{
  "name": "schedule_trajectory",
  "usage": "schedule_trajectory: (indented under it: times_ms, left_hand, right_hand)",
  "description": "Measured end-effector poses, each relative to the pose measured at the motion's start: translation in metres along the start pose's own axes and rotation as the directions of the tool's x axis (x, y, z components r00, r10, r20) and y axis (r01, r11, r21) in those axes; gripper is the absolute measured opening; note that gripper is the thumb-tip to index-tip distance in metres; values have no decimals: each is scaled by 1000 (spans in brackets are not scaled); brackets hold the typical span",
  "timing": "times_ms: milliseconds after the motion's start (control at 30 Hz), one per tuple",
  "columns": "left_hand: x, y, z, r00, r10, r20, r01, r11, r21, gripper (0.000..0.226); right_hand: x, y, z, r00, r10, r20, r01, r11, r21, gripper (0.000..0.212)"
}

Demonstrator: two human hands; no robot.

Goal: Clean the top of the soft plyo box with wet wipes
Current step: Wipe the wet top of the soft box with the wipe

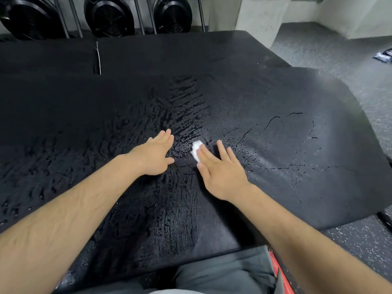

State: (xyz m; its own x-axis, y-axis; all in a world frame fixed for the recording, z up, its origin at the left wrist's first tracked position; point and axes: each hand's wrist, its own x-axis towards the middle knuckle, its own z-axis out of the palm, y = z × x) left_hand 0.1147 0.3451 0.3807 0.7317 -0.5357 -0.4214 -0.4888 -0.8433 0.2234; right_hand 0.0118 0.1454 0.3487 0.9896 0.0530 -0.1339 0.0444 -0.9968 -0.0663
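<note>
Now the wet wipe point(196, 150) lies bunched midway across the box top point(84, 128), pressed under straight fingers of the right hand point(220, 172). The left hand point(156, 153) rests flat and empty on that top. The wipe is likely limp and slippery, so it is best pinned from above.

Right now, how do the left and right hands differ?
Right hand presses on the wipe; left hand touches only the box top. Right hand's fingers are spread; left hand's lie together. Both are flat, fingers straight, on the wet box top.
</note>
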Motion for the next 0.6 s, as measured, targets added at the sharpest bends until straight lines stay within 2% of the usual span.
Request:
schedule_trajectory:
  times_ms: [67,133,200,233,333,400,533,600]
  left_hand:
    - [-1,5,2,1000,27,13,-27,999,-29,68]
    - [-2,7,4,997,72,29,-70,994,-86,68]
    - [-2,2,7,994,111,25,-107,988,-111,69]
    - [-3,0,9,992,120,24,-117,986,-118,68]
    - [-2,-5,13,992,125,26,-121,986,-112,67]
    - [-1,-4,14,992,122,30,-118,988,-100,67]
    - [-2,-2,16,992,123,5,-123,989,-81,67]
    - [-5,-2,20,993,122,-2,-121,990,-68,66]
  right_hand:
    - [7,-9,-2,1000,29,-2,-29,999,28,74]
    - [2,-29,1,998,-55,6,54,995,81,81]
    - [-13,-36,6,989,-146,-1,146,985,92,75]
    - [-19,-29,6,989,-148,-14,148,985,88,69]
    - [-12,-1,2,1000,4,9,-5,997,74,56]
    - [-1,-4,0,998,54,12,-55,996,75,58]
    - [-18,-40,13,991,-115,-68,122,986,116,66]
    - [-26,-33,12,987,-142,-80,148,985,83,70]
